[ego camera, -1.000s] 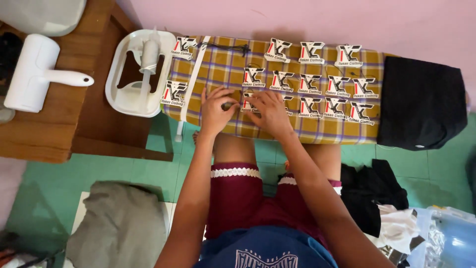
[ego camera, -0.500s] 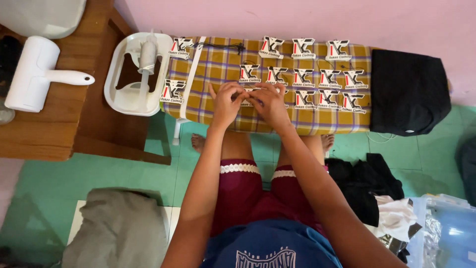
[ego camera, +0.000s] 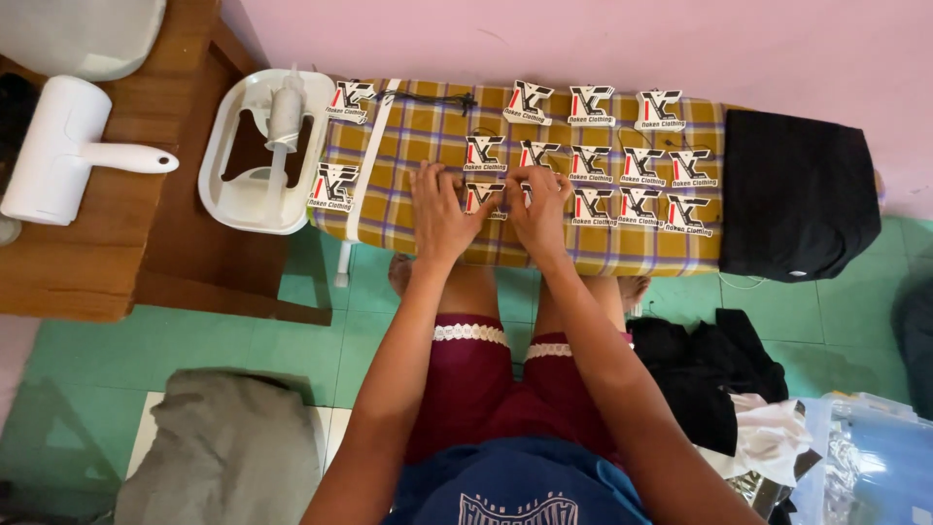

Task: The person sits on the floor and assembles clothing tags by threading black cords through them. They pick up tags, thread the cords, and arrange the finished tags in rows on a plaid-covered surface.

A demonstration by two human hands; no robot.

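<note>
A low board covered in yellow plaid cloth point(ego camera: 418, 136) carries several die-cut tags in black, white and red laid in rows point(ego camera: 622, 160). My left hand point(ego camera: 439, 209) and my right hand point(ego camera: 537, 206) rest side by side on the near middle of the board. Their fingertips pinch one tag point(ego camera: 483, 197) between them; part of it is hidden by the fingers. A black cord point(ego camera: 428, 97) lies along the far edge of the cloth. Two more tags point(ego camera: 333, 185) sit at the board's left end, beyond a white strap point(ego camera: 369, 146).
A folded black garment point(ego camera: 797, 194) lies on the board's right end. A white plastic tray with a tool point(ego camera: 264, 146) and a white handheld device point(ego camera: 58, 151) sit on a wooden table at left. Grey cloth point(ego camera: 228, 452), dark clothes point(ego camera: 714, 369) and plastic bags point(ego camera: 865, 457) lie on the green floor.
The view has drifted, so the board sits a little further left in frame. Both hands stay at the near middle of the board, fingers working on the same tag.
</note>
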